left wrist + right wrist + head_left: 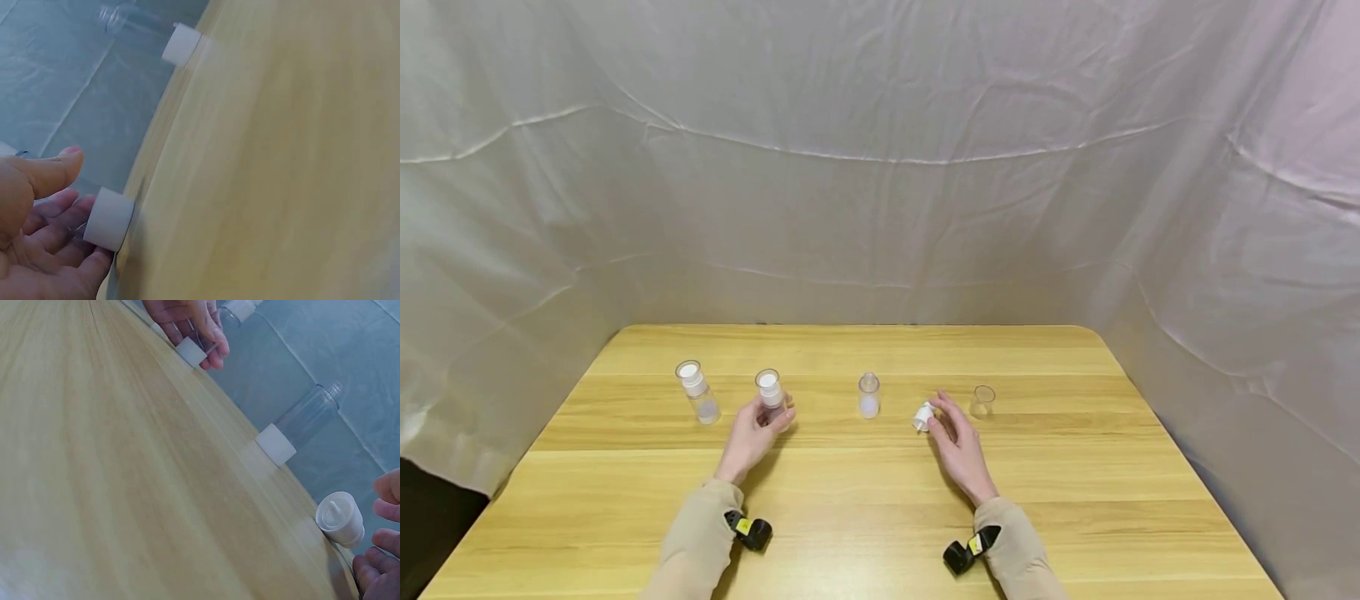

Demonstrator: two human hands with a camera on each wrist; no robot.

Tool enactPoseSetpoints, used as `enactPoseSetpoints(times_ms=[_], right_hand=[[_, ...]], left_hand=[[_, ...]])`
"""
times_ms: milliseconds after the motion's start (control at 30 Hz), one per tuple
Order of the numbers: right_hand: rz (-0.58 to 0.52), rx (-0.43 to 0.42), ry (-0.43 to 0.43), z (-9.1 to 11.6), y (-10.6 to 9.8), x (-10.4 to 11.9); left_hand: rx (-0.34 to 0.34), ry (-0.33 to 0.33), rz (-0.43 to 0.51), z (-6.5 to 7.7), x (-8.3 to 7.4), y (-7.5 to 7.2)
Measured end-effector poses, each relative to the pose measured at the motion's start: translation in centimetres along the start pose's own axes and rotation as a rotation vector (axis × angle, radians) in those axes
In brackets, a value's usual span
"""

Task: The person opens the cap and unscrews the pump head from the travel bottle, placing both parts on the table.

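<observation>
My left hand [754, 433] holds a clear bottle [768, 388] with a white pump top and clear cap. Thumb and fingers lie around its body, and its white base [109, 220] stands on the wood. A similar capped bottle [697, 392] is farther left. Between the hands, an uncapped clear bottle [869, 395] stands upright with its threaded neck bare. My right hand [958, 450] is beside a loose white pump top [923, 417], which lies tilted with its hollow underside showing. In the right wrist view, a gap shows between the fingers [384, 540] and this pump top.
A clear cap [982, 402] stands just right of my right hand. Everything rests on a light wooden table [865, 517]. Pale curtains [880, 208] hang behind it and at both sides. Each sleeve carries a black wrist camera [752, 532].
</observation>
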State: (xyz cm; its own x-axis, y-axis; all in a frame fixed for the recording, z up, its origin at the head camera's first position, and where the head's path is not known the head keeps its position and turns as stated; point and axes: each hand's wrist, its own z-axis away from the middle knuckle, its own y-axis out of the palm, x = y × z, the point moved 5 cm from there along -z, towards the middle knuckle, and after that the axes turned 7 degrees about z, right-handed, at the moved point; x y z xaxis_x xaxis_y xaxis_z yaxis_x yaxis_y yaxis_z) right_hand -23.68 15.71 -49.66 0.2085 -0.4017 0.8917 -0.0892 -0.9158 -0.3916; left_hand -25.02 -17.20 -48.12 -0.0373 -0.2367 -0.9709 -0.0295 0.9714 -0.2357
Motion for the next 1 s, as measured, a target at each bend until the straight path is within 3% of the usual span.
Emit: enactPoseSetpoints(times_ms=[367,667,1000], right_hand=[[-0.011,-0.005,0.004,-0.1,0.0,-0.2],[-0.016,0.0,0.008,-0.1,0.1,-0.4],[-0.041,-0.003,-0.024,0.1,0.0,-0.2]], left_hand=[[0.158,0.056,0.044,1.6,-0.5,3.4],[0.421,0.109,0.053,3.0,-1.3,6.6],[0.611,0.115,0.076,4.3,-2.2,10.3]])
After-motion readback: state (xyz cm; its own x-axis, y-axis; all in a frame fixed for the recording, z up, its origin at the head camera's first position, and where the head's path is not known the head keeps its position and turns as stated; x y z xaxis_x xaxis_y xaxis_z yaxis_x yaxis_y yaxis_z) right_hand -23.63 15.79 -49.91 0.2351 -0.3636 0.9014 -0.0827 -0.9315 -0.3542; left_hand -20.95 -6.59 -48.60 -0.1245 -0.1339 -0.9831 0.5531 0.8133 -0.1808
